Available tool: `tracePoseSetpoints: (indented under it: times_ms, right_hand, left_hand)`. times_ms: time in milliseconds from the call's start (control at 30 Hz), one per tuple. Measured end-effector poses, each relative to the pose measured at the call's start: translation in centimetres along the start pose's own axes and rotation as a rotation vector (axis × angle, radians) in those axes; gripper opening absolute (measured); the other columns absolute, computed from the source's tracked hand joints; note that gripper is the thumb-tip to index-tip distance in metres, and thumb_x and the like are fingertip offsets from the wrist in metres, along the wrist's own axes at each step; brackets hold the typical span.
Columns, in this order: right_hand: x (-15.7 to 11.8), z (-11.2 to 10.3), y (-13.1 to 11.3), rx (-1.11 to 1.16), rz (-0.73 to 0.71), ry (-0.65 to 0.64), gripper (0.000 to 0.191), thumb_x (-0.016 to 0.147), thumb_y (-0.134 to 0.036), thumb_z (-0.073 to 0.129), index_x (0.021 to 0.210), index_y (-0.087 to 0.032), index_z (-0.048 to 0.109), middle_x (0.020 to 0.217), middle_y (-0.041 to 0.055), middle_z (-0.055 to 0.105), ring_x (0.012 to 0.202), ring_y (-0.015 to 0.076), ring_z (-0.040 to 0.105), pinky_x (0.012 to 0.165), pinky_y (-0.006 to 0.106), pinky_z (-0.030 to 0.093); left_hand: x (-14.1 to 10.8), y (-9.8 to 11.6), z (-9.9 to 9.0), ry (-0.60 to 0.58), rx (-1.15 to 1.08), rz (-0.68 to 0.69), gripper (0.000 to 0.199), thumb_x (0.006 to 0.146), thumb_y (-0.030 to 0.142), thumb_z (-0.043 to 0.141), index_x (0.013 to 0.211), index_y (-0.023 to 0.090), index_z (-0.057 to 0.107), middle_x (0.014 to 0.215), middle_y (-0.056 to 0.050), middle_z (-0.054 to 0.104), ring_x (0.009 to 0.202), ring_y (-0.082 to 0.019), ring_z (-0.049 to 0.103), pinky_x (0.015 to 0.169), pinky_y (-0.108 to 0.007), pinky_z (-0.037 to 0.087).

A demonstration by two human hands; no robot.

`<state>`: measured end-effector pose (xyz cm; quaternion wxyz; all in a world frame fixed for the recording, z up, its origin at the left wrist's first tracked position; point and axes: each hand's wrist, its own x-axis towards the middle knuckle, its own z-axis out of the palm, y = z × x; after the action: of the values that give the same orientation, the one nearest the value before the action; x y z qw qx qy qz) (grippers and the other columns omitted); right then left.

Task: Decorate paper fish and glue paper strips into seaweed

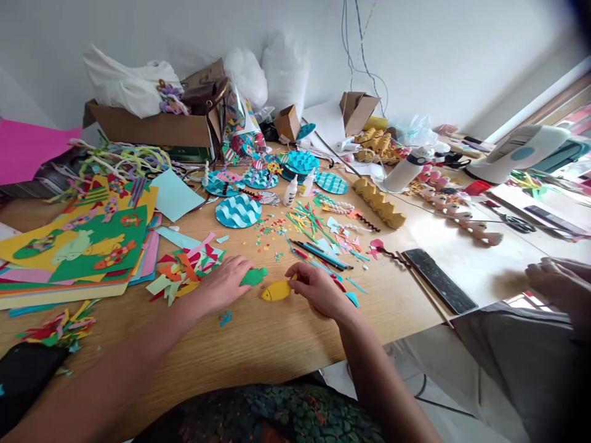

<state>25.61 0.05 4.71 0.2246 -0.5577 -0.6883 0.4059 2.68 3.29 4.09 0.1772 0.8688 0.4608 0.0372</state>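
A yellow paper fish with a drawn eye and gill line lies over the table's near middle. My right hand has its thumb and index finger closed on the tail end. Just left of it is a green paper fish, partly covered by my left hand. That hand rests low with fingers stretched out and thumb apart, touching the green paper's edge. Colored paper scraps are heaped beside my left hand. Several pencils lie beyond my right hand.
Stacked colored paper stands at left. Behind are blue wavy paper discs, glue bottles and a cardboard box. A black phone and a wooden stick lie at right, near another person's hands.
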Motion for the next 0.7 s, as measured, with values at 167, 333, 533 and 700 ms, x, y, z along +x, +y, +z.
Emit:
tracePoseSetpoints:
  times_ms: [167,333,533,700]
  right_hand:
    - [-0.3,0.4,-1.0,-0.111,-0.016,0.014,0.016,0.072,-0.011,0.048,0.082,-0.018,0.059,0.064,-0.0032,0.052,0.057,0.0083,0.044,0.053,0.02,0.031]
    - [-0.2,0.5,-1.5,-0.17,0.001,0.014,0.016,0.072,-0.012,0.049,0.082,-0.017,0.059,0.068,-0.0006,0.057,0.061,0.01,0.048,0.056,0.021,0.033]
    - [0.0,0.9,-1.1,-0.234,-0.004,0.006,0.017,0.073,-0.013,0.047,0.085,-0.017,0.059,0.074,0.0022,0.061,0.065,0.0122,0.052,0.058,0.023,0.035]
    - [0.0,1.1,-0.9,-0.232,-0.003,-0.01,0.017,0.074,-0.017,0.045,0.085,-0.018,0.058,0.074,0.0023,0.061,0.067,0.014,0.055,0.06,0.024,0.038]
  left_hand:
    - [1.2,0.0,0.6,-0.01,0.052,0.0,0.023,0.073,0.026,0.058,0.094,0.017,0.053,0.1,-0.008,0.053,0.098,-0.025,0.048,0.083,-0.036,0.039]
    - [1.5,-0.1,0.4,-0.039,0.034,0.012,0.015,0.074,0.025,0.055,0.088,0.018,0.052,0.094,-0.006,0.052,0.093,-0.023,0.049,0.078,-0.034,0.04]
    - [1.4,0.6,0.2,-0.028,0.018,0.013,0.007,0.075,0.019,0.052,0.082,0.019,0.052,0.09,-0.005,0.052,0.091,-0.022,0.049,0.077,-0.033,0.04]
    - [0.6,1.6,-0.6,-0.002,-0.011,0.012,0.006,0.077,0.014,0.047,0.079,0.019,0.051,0.087,-0.003,0.054,0.083,-0.018,0.052,0.071,-0.028,0.04]
